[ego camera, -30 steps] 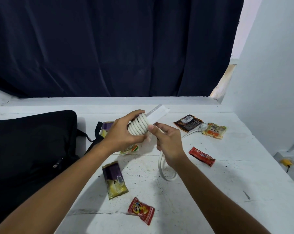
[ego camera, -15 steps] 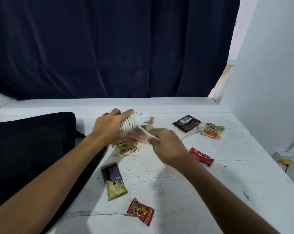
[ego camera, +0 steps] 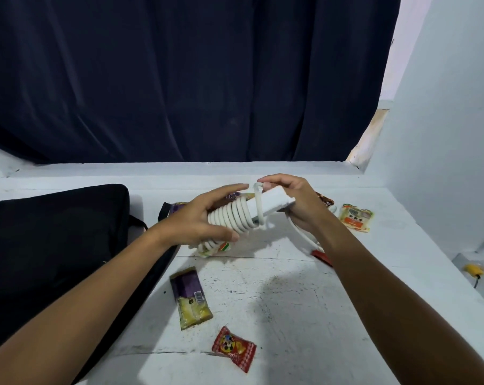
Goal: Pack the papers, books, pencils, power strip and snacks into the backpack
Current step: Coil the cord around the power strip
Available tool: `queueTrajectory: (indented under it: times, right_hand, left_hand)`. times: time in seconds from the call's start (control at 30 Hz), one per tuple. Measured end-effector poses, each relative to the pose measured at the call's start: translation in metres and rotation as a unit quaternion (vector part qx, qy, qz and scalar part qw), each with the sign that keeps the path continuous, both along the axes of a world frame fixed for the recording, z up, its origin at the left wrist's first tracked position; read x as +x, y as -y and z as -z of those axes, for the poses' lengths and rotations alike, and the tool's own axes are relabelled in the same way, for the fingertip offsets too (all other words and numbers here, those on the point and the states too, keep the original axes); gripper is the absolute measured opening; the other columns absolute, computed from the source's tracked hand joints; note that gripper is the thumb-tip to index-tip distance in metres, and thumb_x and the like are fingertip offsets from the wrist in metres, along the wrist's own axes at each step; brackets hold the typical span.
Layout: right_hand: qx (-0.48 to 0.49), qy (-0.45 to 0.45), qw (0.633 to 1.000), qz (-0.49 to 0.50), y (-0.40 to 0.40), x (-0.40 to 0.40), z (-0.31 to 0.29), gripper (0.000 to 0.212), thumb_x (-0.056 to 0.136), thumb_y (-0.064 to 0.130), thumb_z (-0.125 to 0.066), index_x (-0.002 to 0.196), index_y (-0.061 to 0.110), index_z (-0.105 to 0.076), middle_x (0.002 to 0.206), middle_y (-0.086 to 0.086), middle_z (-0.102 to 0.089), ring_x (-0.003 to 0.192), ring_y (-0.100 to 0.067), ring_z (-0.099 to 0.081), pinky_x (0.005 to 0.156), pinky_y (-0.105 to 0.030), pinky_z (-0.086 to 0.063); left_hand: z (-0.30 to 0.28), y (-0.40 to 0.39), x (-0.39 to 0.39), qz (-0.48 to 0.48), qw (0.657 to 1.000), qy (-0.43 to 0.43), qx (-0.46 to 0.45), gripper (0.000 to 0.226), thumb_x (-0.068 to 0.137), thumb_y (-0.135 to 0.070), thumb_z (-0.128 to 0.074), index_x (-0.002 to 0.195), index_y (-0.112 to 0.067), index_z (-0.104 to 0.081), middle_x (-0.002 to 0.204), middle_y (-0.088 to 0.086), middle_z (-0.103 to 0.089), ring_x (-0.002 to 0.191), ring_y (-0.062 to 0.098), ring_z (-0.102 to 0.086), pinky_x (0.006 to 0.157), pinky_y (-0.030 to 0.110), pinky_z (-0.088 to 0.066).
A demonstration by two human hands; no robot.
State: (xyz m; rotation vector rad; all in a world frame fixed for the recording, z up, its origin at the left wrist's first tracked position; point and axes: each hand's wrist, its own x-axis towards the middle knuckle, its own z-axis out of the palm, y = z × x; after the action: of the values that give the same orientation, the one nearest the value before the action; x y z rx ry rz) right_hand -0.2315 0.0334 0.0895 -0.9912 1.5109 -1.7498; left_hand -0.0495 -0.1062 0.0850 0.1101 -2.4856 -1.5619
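Left hand (ego camera: 199,220): wrapped around the coiled end of the power strip (ego camera: 271,204).
Right hand (ego camera: 296,207): cord (ego camera: 235,216) pinched at the fingertips, a loop being laid on.
Power strip: held above the table (ego camera: 304,315), not yet packed.
Snacks: purple-yellow packet (ego camera: 192,298), red candy (ego camera: 233,348), orange packet (ego camera: 356,217) left outside.
Backpack (ego camera: 54,245): lying at left.
Papers, books, pencils: not seen.

The white scratched surface (ego camera: 304,315) had bare room in the middle. A purple and yellow snack packet (ego camera: 190,298) and a red candy wrapper (ego camera: 233,348) lay near the big black fabric backpack (ego camera: 54,245).
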Motion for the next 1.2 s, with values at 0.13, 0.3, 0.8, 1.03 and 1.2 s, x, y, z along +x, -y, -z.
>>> queueTrajectory:
  times: [0.13,0.3,0.8,1.03,1.2]
  right_hand:
    - [0.006,0.012,0.998,-0.058,-0.002,-0.005,0.002,0.035,0.080,-0.021,-0.042,0.084,0.005,-0.066,0.061,0.004,-0.056,0.053,-0.004,-0.041,0.046,-0.017,-0.026]
    - [0.021,0.063,0.985,-0.158,-0.006,-0.003,0.006,0.025,0.065,0.032,-0.083,0.080,0.014,-0.074,0.076,0.003,-0.063,0.065,-0.006,-0.048,0.050,-0.016,-0.033]
    - [0.076,-0.039,0.996,-0.035,0.000,0.017,0.000,0.035,0.081,0.042,-0.070,0.082,0.007,-0.068,0.073,-0.003,-0.056,0.053,-0.008,-0.041,0.047,-0.018,-0.030]
    - [0.140,-0.191,0.971,0.038,0.002,0.030,-0.010,0.041,0.089,0.055,-0.054,0.063,0.024,-0.052,0.050,0.014,-0.054,0.040,0.004,-0.048,0.046,-0.012,-0.036]
    - [0.324,-0.397,0.858,-0.004,-0.010,0.018,-0.020,0.018,0.090,0.044,-0.060,0.083,0.027,-0.059,0.076,0.002,-0.064,0.074,-0.020,-0.065,0.061,-0.027,-0.043]
  left_hand:
    - [-0.002,-0.002,-0.006,-0.032,0.995,-0.038,0.091,0.094,0.070,-0.009,-0.078,0.147,-0.039,-0.033,0.121,0.012,-0.066,0.103,0.023,-0.067,0.082,0.027,-0.054]
    - [-0.001,0.001,-0.015,-0.061,0.992,-0.047,0.102,0.090,0.070,-0.012,-0.076,0.145,-0.039,-0.034,0.116,0.001,-0.069,0.101,0.016,-0.067,0.082,0.024,-0.053]
    - [-0.001,0.012,-0.025,-0.060,0.998,-0.024,-0.011,0.091,0.067,-0.034,-0.076,0.146,-0.043,-0.032,0.137,-0.004,-0.054,0.117,0.014,-0.057,0.096,0.028,-0.051]
    - [0.005,0.016,-0.028,-0.074,0.994,-0.054,0.057,0.070,0.066,-0.029,-0.076,0.131,-0.035,-0.052,0.117,0.002,-0.065,0.101,0.015,-0.065,0.080,0.029,-0.056]
    - [-0.010,0.041,-0.027,-0.154,0.986,-0.063,-0.010,0.062,0.066,-0.025,-0.076,0.122,-0.044,-0.056,0.109,-0.013,-0.066,0.096,0.002,-0.061,0.082,0.022,-0.051]
